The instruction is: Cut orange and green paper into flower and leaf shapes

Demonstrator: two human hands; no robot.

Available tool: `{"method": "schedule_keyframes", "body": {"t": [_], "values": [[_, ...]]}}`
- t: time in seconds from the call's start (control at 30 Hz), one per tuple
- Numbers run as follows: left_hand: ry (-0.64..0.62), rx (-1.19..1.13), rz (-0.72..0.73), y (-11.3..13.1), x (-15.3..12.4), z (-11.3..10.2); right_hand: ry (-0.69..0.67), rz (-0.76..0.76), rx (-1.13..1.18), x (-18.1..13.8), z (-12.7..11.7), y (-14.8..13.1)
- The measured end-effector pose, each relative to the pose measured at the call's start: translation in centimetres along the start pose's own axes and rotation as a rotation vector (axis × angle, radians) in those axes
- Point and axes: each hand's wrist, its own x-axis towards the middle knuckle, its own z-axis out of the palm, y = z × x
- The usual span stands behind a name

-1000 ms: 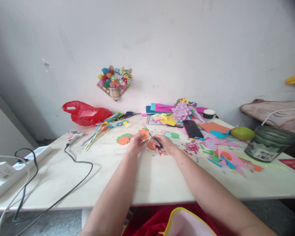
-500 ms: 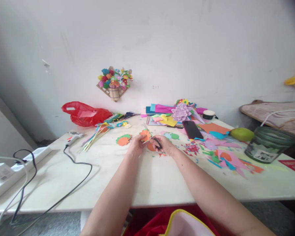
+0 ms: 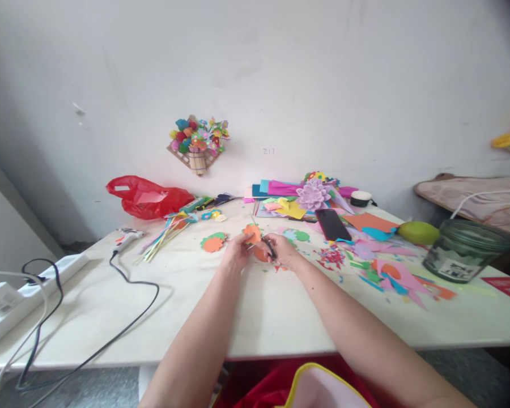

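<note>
My left hand point(image 3: 237, 252) pinches an orange flower-shaped cutout point(image 3: 251, 232) with some green showing at its edge. Wrapped round the dark handles of a pair of scissors point(image 3: 270, 247), my right hand point(image 3: 281, 251) sits just to the right of it. The blades point up and away, at the edge of the cutout. Under the hands lies another orange piece point(image 3: 261, 255), partly hidden, among small orange scraps. Left of my hands rest orange and green scalloped cutouts point(image 3: 214, 242); beyond the right hand are green and light blue ones point(image 3: 300, 234).
A hot glue gun point(image 3: 127, 240) with a black cord and a power strip point(image 3: 38, 294) lie left. A red plastic bag point(image 3: 153, 198) and paper flowers on sticks point(image 3: 165, 235) sit behind. To the right are a phone point(image 3: 332, 224), coloured scraps point(image 3: 395, 275) and a glass jar point(image 3: 467, 249).
The orange cutout has turned slightly between my fingers, and the scissors have shifted a little against it. Both hands keep nearly the same place.
</note>
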Motion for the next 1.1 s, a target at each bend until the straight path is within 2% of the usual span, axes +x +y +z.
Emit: {"method": "schedule_keyframes", "body": {"t": [0.23,1.1], "values": [[0.004,0.022,0.004,0.20,-0.11,0.08,0.002,0.003,0.019,0.61,-0.04,0.67],[0.056,0.102,0.075,0.69,0.38,-0.62,0.022,0.032,0.046,0.44,0.10,0.05]]}}
